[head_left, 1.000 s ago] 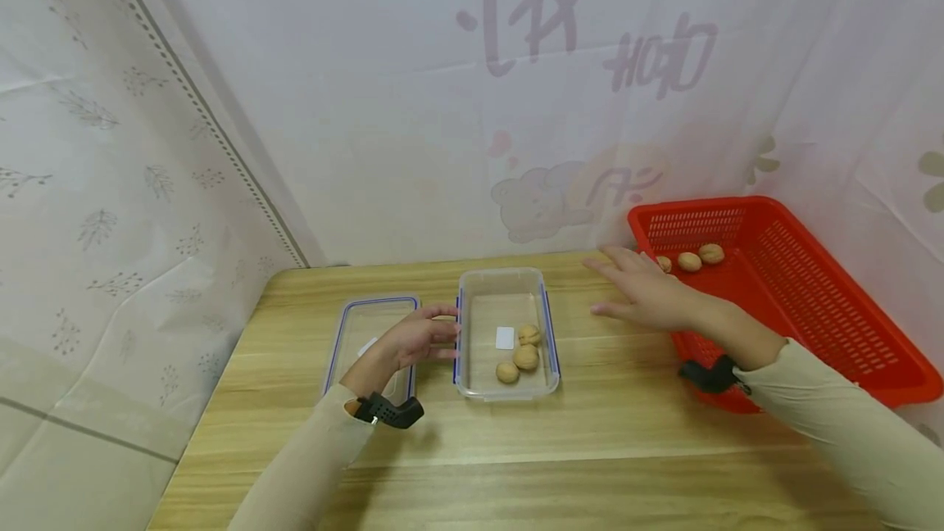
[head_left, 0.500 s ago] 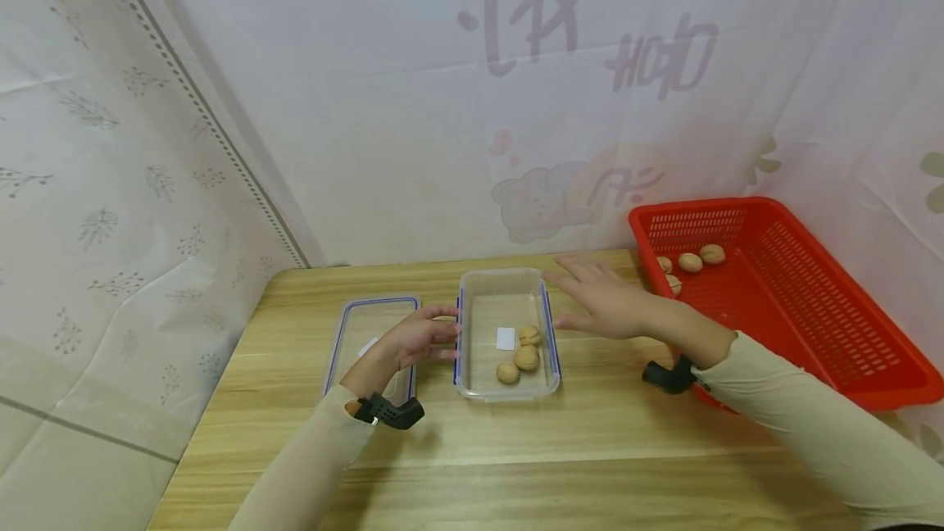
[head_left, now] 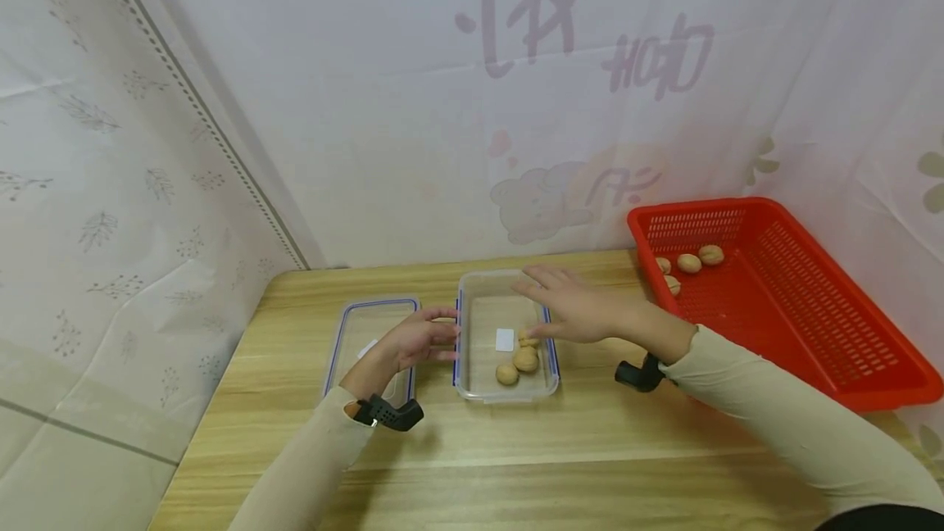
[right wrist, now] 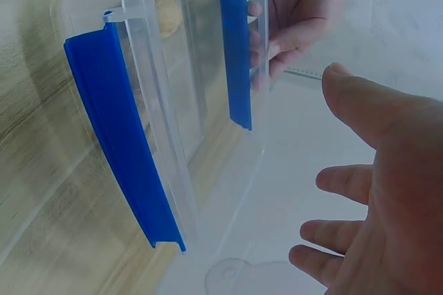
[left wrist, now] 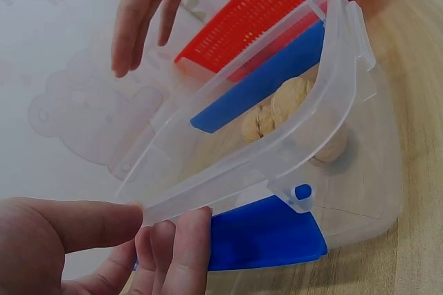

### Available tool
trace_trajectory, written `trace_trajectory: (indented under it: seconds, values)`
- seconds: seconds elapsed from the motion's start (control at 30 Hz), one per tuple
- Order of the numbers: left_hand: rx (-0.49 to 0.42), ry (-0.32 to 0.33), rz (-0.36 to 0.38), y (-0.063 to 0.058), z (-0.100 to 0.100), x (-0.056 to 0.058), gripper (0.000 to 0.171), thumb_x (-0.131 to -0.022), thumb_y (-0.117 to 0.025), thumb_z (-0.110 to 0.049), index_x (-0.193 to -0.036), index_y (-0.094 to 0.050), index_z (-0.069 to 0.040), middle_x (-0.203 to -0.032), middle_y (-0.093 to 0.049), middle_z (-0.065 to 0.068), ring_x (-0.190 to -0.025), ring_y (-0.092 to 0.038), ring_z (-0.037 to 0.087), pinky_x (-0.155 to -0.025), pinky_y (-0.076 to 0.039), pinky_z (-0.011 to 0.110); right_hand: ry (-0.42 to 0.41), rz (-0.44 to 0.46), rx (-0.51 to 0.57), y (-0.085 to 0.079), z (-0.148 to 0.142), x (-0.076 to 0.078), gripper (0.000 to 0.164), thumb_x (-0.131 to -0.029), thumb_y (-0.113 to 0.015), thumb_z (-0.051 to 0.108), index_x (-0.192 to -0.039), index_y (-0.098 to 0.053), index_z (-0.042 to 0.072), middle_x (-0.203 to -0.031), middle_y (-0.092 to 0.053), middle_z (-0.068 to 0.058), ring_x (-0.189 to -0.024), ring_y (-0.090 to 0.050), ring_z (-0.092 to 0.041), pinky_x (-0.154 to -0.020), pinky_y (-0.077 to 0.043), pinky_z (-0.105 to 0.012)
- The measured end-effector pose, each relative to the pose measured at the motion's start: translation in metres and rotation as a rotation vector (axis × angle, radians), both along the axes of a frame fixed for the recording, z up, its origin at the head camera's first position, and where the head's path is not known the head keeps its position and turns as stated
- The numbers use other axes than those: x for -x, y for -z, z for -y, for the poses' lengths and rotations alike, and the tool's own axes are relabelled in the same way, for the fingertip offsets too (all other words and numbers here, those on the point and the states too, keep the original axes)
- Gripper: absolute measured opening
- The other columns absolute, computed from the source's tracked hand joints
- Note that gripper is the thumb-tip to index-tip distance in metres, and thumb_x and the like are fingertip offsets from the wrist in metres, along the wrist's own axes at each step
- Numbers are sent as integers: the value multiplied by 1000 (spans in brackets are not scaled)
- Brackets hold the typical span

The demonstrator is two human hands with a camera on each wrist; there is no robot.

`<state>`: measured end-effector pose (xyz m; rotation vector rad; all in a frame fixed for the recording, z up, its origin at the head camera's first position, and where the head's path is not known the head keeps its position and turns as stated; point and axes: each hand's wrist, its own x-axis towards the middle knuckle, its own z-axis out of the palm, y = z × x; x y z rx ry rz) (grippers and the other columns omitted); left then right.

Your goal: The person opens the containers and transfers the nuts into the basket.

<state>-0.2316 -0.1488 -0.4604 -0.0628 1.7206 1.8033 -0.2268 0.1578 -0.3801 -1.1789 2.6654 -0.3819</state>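
Observation:
A clear plastic food container (head_left: 483, 390) with blue side latches stands uncovered on the table. Inside lie walnuts (head_left: 525, 360), three in all, and a small white square (head_left: 505, 340). My left hand (head_left: 420, 338) touches the container's left side; in the left wrist view its thumb (left wrist: 104, 224) meets the rim and the other fingers rest by the blue latch (left wrist: 266, 236). Over the container's right rim hovers my right hand (head_left: 578, 307), fingers spread and holding nothing. Its thumb partly covers one walnut in the head view.
On the left lies the container's clear lid (head_left: 354, 310), blue-edged, partly under my left hand and wrist. A red perforated basket (head_left: 782, 326) stands at the right with several walnuts (head_left: 689, 263) in its far left corner. A printed cloth (head_left: 413, 146) hangs behind the table.
My right hand has moved left from the basket's edge to above the container's right side. The left hand stays where it was, and the walnuts have not shifted.

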Motion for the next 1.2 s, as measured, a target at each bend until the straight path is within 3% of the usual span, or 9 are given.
trace_trajectory:
  seconds: [0.23,0.5,0.73,1.03,1.2]
  values:
    - [5,7,1,0,1,-1,46,-102,-52,1,-145,-36,7,-101,-53,7,-91,-54,16,-83,-63,34,-31,38,-7,7,11,7,77,-100,-64,44,-159,-32,7,-162,-24,-27,-150,-22,-43,-123,-17,-62]
    - [8,-4,2,2,1,-1,44,-102,-53,1,-143,-38,6,-98,-57,7,-90,-58,17,-82,-64,34,-76,147,26,10,21,13,77,-97,-71,37,-158,-34,8,-163,-23,-25,-151,-19,-42,-123,-21,-60]
    - [2,-7,0,3,0,0,42,-102,-52,2,-142,-39,6,-98,-57,7,-90,-59,17,-81,-64,34,-152,276,-2,13,29,24,73,-94,-76,25,-155,-41,7,-160,-33,-21,-149,-27,-38,-122,-28,-55]
    - [10,2,-4,1,0,0,46,-103,-51,1,-145,-36,8,-99,-52,7,-90,-53,16,-82,-63,34,-257,464,12,14,43,45,55,-94,-70,6,-146,-52,4,-150,-52,-10,-136,-48,-37,-115,-41,-52]
    - [17,-1,-4,0,-1,0,47,-103,-52,0,-146,-36,8,-99,-51,7,-90,-53,16,-82,-63,34,-260,565,-19,18,53,56,51,-95,-70,4,-144,-55,4,-147,-54,-10,-135,-50,-38,-114,-43,-50]
